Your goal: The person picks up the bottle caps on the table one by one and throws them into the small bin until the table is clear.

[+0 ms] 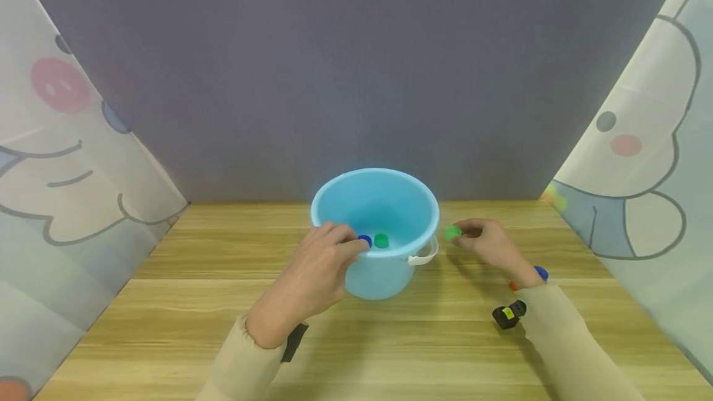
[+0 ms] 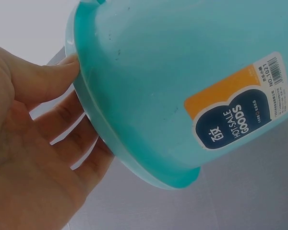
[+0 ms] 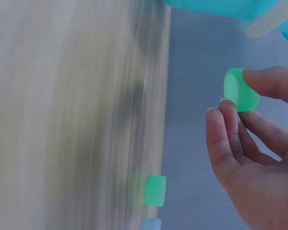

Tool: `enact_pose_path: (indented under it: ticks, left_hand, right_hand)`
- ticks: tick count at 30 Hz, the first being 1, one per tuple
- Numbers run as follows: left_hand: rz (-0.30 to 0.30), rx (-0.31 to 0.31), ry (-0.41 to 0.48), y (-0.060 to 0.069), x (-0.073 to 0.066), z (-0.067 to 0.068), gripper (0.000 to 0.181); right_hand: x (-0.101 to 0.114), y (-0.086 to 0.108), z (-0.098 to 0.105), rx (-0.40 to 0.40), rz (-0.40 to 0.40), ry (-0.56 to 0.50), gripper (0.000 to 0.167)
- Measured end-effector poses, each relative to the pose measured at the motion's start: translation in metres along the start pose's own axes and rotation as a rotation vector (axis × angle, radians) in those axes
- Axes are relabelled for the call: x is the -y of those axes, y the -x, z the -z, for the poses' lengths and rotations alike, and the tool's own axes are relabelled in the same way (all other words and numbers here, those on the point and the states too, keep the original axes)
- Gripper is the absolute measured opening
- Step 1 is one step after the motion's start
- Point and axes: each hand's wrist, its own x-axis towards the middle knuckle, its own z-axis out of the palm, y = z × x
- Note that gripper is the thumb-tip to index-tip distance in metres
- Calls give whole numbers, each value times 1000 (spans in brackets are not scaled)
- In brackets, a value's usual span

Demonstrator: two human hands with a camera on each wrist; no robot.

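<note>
Green bottle cap (image 1: 453, 233) sits pinched between the right hand's (image 1: 491, 245) thumb and fingers, right of frame centre, near the light-blue bucket (image 1: 379, 278); the left hand (image 1: 324, 260) grips its rim, fingers curled. Wood-grain table (image 1: 184, 308) spans the lower frame, grey wall (image 1: 356, 67) above, cartoon-printed panels (image 1: 629, 141) at both sides.

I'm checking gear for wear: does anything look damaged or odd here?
Only slightly: the light-blue plastic bucket has small dark marks on its outside, perhaps scuffs or dirt. It stands upright; nothing else stands out.
</note>
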Motion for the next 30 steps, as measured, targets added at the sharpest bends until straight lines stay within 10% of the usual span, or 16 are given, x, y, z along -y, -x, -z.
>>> enact_pose_path:
  ticks: [30]
  left_hand:
    - [1, 0, 12, 0, 0, 0, 35]
  right_hand:
    - [8, -3, -7, -33, -73, -155, 49]
